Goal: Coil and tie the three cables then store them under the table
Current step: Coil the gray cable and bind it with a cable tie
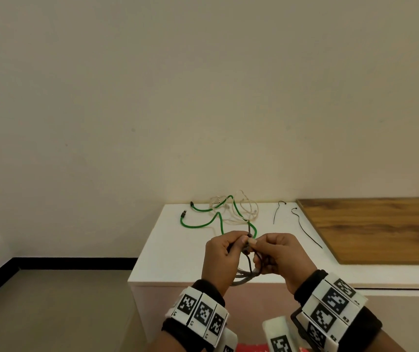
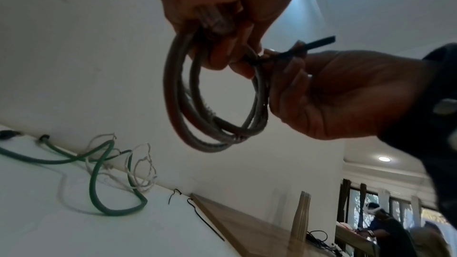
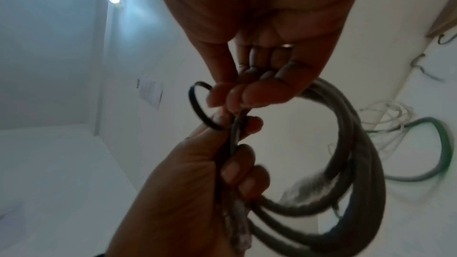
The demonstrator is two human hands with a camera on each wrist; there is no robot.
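A grey cable [image 1: 244, 278], wound into a coil [image 2: 178, 105], hangs between both hands over the white table's [image 1: 178, 262] front edge. My left hand [image 1: 239, 241] grips one side of the coil [image 3: 346, 144] with its plugs. My right hand [image 1: 254, 243] holds the other side and pinches a black zip tie [image 3: 195, 105] looped around the strands; the zip tie's tail [image 2: 319, 42] sticks out past the right hand [image 2: 333, 95]. A green cable [image 1: 216, 219] and a thin white cable [image 1: 244, 209] lie loose and tangled at the table's back.
Two spare black zip ties [image 1: 278, 212] [image 1: 307, 229] lie on the table to the right of the cables. A wooden board [image 1: 381, 229] covers the surface at the right. The wall runs behind the table, and bare floor [image 1: 64, 301] lies to the left.
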